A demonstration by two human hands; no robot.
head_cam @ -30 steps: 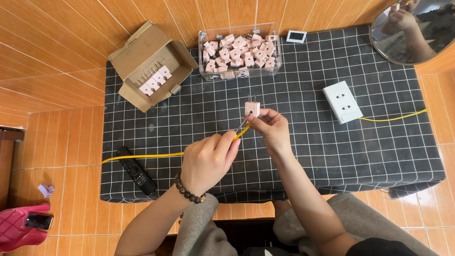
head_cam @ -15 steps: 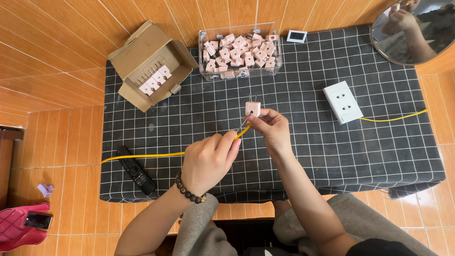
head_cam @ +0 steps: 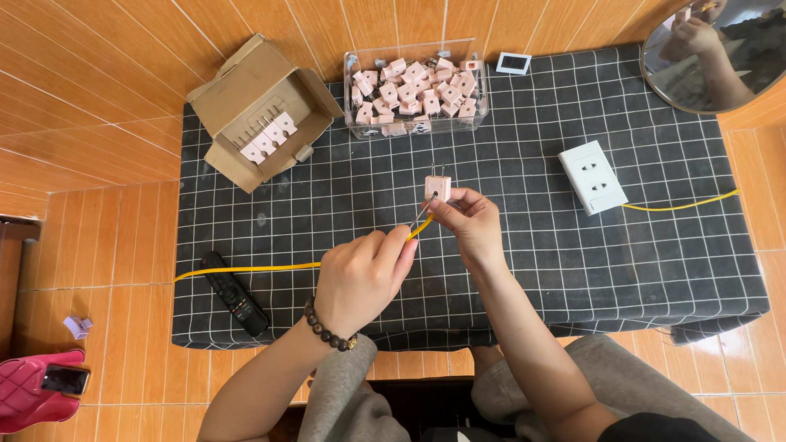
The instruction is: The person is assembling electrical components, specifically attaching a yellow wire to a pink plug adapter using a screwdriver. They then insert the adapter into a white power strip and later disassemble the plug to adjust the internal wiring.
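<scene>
My right hand pinches a small pink plug with its two metal prongs pointing away from me. My left hand, with a bead bracelet on the wrist, grips the end of a yellow cable; the cable's bare tip reaches up to the underside of the plug. Both hands hover over a black cloth with a white grid that covers a low table.
A clear box full of pink plugs stands at the far edge. An open cardboard box holding a few plugs sits far left. A white wall socket with yellow cable lies right, a black remote near left, a round mirror top right.
</scene>
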